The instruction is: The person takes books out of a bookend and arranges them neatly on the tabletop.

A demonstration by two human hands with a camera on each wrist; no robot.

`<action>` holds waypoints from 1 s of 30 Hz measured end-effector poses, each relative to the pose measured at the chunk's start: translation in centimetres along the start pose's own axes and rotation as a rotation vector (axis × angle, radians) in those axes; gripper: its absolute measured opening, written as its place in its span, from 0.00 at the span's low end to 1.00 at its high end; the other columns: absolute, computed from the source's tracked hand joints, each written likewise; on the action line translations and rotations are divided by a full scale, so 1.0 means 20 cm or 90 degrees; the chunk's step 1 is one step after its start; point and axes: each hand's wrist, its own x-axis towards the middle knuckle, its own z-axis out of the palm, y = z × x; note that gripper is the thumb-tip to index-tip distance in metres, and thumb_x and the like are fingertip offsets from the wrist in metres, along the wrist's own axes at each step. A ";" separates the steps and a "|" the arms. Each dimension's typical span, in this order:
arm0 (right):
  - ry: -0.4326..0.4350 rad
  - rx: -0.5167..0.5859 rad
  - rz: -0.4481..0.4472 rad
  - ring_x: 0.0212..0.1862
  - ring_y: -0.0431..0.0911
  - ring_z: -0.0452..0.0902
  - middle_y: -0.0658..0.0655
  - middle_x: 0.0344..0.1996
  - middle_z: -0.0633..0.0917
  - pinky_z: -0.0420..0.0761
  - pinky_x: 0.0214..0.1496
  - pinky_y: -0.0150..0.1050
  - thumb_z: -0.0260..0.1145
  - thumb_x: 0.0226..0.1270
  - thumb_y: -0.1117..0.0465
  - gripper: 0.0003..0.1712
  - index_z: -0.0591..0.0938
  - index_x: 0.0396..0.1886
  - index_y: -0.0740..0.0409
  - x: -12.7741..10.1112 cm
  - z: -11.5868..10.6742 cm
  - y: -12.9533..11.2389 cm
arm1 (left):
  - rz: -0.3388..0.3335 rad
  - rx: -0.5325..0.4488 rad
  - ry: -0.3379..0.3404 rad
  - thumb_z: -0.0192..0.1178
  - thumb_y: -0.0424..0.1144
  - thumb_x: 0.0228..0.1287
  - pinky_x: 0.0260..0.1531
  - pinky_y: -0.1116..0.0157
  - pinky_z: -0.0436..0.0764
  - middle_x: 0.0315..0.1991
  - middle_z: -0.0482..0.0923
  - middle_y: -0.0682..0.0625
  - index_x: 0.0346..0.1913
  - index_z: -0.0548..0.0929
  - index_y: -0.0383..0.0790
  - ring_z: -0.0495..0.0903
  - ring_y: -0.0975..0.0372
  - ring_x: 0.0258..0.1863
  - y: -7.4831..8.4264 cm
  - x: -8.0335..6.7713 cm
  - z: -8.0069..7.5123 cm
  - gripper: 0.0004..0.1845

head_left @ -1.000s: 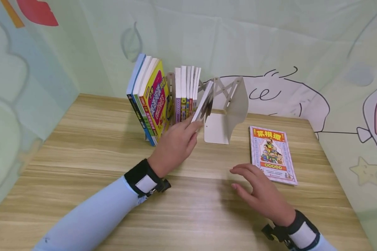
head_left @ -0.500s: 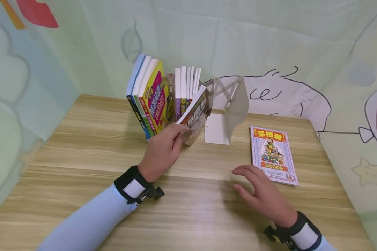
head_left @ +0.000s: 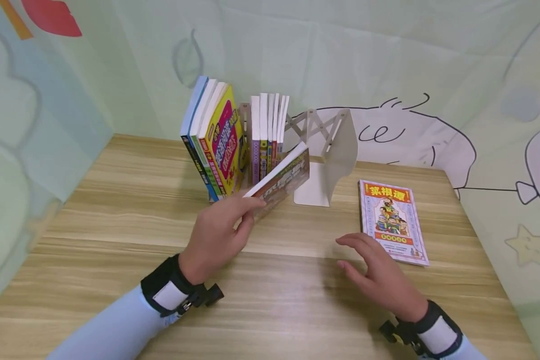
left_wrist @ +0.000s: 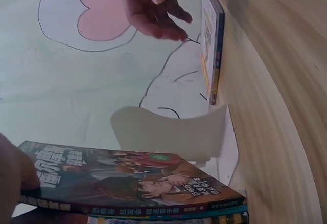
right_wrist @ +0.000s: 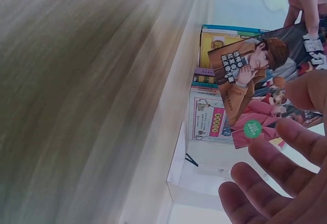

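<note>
Head view: left hand (head_left: 216, 235) pinches a glossy, flat paperback (head_left: 281, 181).

Row of books (head_left: 269, 135) titles too small to read

Left hand (head_left: 216, 235) raised over the middle of the desk (head_left: 117, 210), thumb and fingers pinched, forearm slanting in from the near left corner. Right hand (head_left: 378, 275) low near the right edge, palm down, fingers spread and relaxed.
</note>
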 end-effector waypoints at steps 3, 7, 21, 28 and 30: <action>0.014 0.007 0.001 0.61 0.45 0.74 0.49 0.59 0.78 0.76 0.62 0.47 0.71 0.66 0.59 0.28 0.74 0.65 0.52 0.00 0.00 0.00 | 0.022 -0.020 -0.009 0.62 0.25 0.60 0.39 0.59 0.87 0.44 0.88 0.47 0.47 0.86 0.42 0.87 0.58 0.41 0.04 -0.01 -0.02 0.15; 0.030 0.031 0.000 0.63 0.48 0.72 0.55 0.64 0.75 0.78 0.61 0.47 0.72 0.64 0.63 0.37 0.67 0.70 0.55 0.01 0.00 -0.01 | 0.034 -0.087 -0.029 0.61 0.25 0.60 0.40 0.60 0.86 0.45 0.87 0.47 0.50 0.85 0.42 0.86 0.60 0.41 0.09 -0.03 -0.03 0.16; 0.028 0.099 -0.020 0.66 0.45 0.70 0.52 0.68 0.72 0.64 0.69 0.25 0.67 0.69 0.65 0.40 0.60 0.76 0.49 0.00 -0.01 -0.05 | 0.221 -0.209 -0.126 0.56 0.28 0.67 0.42 0.70 0.84 0.57 0.84 0.47 0.55 0.79 0.49 0.84 0.65 0.44 0.19 -0.07 -0.03 0.18; 0.043 0.138 -0.079 0.48 0.36 0.79 0.43 0.48 0.84 0.77 0.54 0.28 0.69 0.64 0.71 0.23 0.77 0.56 0.50 -0.02 0.00 -0.03 | 0.246 -0.205 -0.118 0.57 0.26 0.64 0.42 0.72 0.83 0.59 0.83 0.48 0.55 0.79 0.49 0.84 0.66 0.44 0.21 -0.07 -0.03 0.20; 0.046 0.125 -0.088 0.47 0.36 0.79 0.43 0.46 0.84 0.79 0.51 0.29 0.70 0.63 0.71 0.23 0.78 0.54 0.49 -0.02 0.00 -0.03 | 0.245 -0.200 -0.120 0.57 0.26 0.64 0.42 0.72 0.83 0.59 0.83 0.48 0.55 0.78 0.49 0.84 0.66 0.45 0.20 -0.07 -0.04 0.20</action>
